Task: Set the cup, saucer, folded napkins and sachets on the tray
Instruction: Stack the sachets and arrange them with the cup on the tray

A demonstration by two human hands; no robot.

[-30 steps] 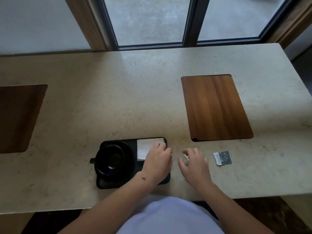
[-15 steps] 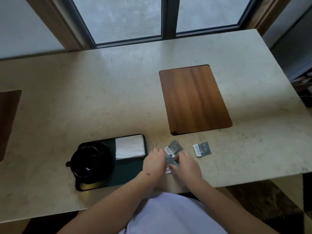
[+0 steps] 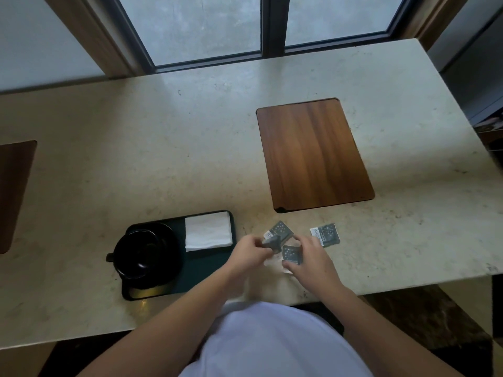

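A black tray (image 3: 201,270) lies near the counter's front edge. On its left part a black cup (image 3: 141,254) stands on a black saucer (image 3: 171,240); a folded white napkin (image 3: 208,234) lies at its back right corner. Right of the tray, grey sachets are spread on the counter: one (image 3: 281,229) behind my hands, one (image 3: 326,234) further right. My left hand (image 3: 251,253) pinches a sachet (image 3: 272,242). My right hand (image 3: 313,261) holds another sachet (image 3: 291,254) at its fingertips. A pale sachet (image 3: 273,261) lies partly hidden under my hands.
A wooden inlay panel (image 3: 313,153) sits in the stone counter behind the sachets; another one (image 3: 13,191) is at the far left. Windows and wooden frames stand behind the counter. The counter's front edge (image 3: 408,284) is close to my body.
My left hand left the napkin on the tray and joined my right hand at the sachets. Both hands now pinch sachets, and the camera view shifted right.
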